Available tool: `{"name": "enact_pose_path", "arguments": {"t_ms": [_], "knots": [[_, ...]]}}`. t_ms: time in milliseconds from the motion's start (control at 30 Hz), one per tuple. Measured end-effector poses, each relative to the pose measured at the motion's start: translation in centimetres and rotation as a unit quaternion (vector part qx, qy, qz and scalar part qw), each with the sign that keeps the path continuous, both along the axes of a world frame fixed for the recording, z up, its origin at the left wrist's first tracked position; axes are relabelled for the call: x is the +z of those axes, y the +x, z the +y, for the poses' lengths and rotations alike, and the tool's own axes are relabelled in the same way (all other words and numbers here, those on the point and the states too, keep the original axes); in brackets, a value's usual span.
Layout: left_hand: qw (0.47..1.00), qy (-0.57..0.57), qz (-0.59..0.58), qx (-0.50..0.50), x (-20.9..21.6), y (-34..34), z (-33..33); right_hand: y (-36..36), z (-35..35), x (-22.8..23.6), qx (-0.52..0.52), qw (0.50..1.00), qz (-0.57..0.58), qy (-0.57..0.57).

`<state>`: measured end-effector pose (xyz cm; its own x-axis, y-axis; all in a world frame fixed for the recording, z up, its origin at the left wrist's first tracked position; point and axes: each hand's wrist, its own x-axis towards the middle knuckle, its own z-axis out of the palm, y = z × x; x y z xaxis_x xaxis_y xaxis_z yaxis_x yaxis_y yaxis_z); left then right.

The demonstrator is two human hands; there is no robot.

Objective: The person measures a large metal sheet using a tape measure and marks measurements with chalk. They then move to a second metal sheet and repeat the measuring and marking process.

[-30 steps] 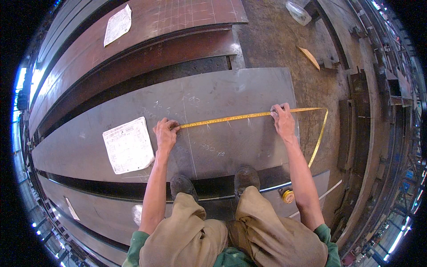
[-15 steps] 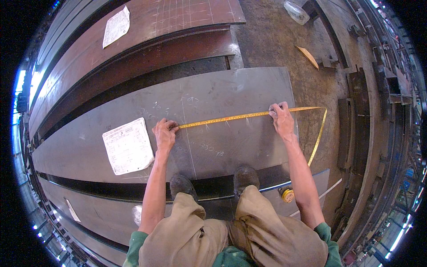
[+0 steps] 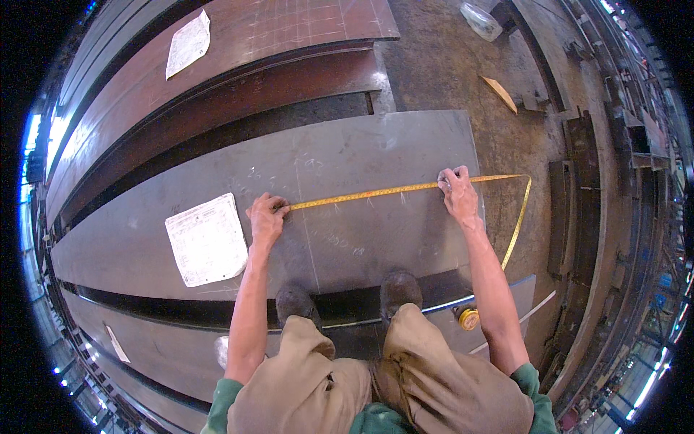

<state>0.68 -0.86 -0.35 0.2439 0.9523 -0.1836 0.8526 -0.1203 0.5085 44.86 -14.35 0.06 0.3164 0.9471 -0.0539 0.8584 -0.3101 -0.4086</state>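
A yellow tape measure [image 3: 369, 194] stretches across a grey steel plate [image 3: 390, 145] marked with chalk lines and writing. My left hand [image 3: 268, 215] pinches the tape's left end close to a long chalk line. Near the plate's right edge, my right hand [image 3: 457, 194] grips the tape between thumb and fingers. Beyond that hand the tape runs past the edge, bends sharply and comes back toward me behind my right forearm. A round yellow tape case [image 3: 468, 318] rests beside that forearm. White paper sheets [image 3: 207, 240] lie on the plate, left of my left hand.
Reddish-brown steel beams [image 3: 289, 36] lie on the far side, with another paper sheet [image 3: 188, 43] on top. Dark gaps separate the steel pieces. A clear plastic bottle [image 3: 481, 22] and an orange-brown offcut [image 3: 499, 94] are on the floor. My shoes [image 3: 400, 293] stand at the plate's near edge.
Almost nothing differs. Both hands keep their hold on the tape, and the view has shifted very slightly.
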Motion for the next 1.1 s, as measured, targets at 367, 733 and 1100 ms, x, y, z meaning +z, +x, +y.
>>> {"name": "enact_pose_path", "arguments": {"t_ms": [367, 733, 1100], "knots": [[1.000, -0.008, 0.008, 0.000, -0.1, -0.2, 0.8, 0.2, -0.2, -0.4, 0.018, 1.000, 0.005, 0.013], [0.997, -0.067, -0.025, -0.002, 0.1, -0.7, 1.6, 0.1, 0.5, 0.5, 0.022, 0.999, 0.031, -0.011], [0.998, -0.063, -0.008, -0.013, 0.6, -0.1, 1.8, 0.4, 0.2, 0.5, 0.026, 0.999, 0.026, -0.016]]}}
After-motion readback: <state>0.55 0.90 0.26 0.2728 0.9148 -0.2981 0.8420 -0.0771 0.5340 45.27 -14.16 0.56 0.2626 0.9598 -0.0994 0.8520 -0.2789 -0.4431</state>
